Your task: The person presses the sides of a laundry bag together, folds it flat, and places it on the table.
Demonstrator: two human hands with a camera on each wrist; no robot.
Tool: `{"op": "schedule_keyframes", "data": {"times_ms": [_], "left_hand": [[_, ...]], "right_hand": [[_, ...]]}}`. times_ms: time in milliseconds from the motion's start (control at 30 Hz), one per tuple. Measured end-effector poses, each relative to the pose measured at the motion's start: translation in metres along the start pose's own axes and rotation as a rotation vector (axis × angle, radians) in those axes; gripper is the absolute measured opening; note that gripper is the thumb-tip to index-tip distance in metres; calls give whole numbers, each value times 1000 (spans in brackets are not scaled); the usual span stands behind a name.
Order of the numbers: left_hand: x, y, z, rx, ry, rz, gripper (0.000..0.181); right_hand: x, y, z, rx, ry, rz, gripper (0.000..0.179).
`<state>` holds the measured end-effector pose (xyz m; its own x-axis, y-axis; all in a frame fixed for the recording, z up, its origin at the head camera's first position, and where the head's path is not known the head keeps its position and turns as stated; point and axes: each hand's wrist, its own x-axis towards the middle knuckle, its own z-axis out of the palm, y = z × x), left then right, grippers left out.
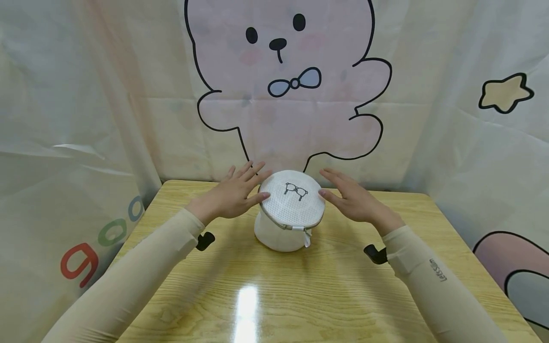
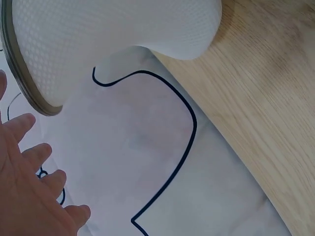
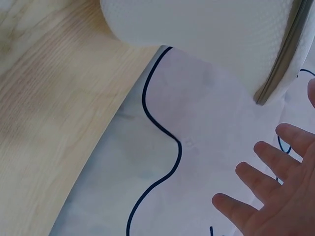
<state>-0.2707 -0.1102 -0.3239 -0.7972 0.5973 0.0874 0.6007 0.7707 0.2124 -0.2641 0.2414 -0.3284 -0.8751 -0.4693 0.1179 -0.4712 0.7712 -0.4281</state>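
A white mesh laundry bag [image 1: 293, 202], round and standing upright, sits toward the back of the table. Its top bears a dark glasses print, and a zipper [image 1: 283, 226] runs around the rim with a white pull tab [image 1: 307, 238] at the front. On the bag's left, my left hand [image 1: 235, 193] is spread, its thumb overlapping the top's edge in the head view. Opposite it, my right hand [image 1: 353, 197] is held with straight fingers, the thumb tip right at the rim. Both wrist views show the bag's side [image 2: 128, 24] above spread fingers.
The bag stands on a light wooden table [image 1: 300, 295] with a bright reflection near the front. Behind hangs a curtain [image 1: 171, 138] with a cartoon bear, and printed curtains flank both sides. Black wrist mounts [image 1: 376, 254] stick out from beneath the sleeves.
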Motion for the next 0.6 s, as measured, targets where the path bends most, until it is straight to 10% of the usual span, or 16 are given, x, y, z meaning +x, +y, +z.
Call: {"op": "schedule_keyframes", "data": {"times_ms": [600], "left_hand": [[5, 24, 5, 15, -2, 107, 71]], "right_hand": [[-1, -23, 12, 5, 5, -85, 70]]}}
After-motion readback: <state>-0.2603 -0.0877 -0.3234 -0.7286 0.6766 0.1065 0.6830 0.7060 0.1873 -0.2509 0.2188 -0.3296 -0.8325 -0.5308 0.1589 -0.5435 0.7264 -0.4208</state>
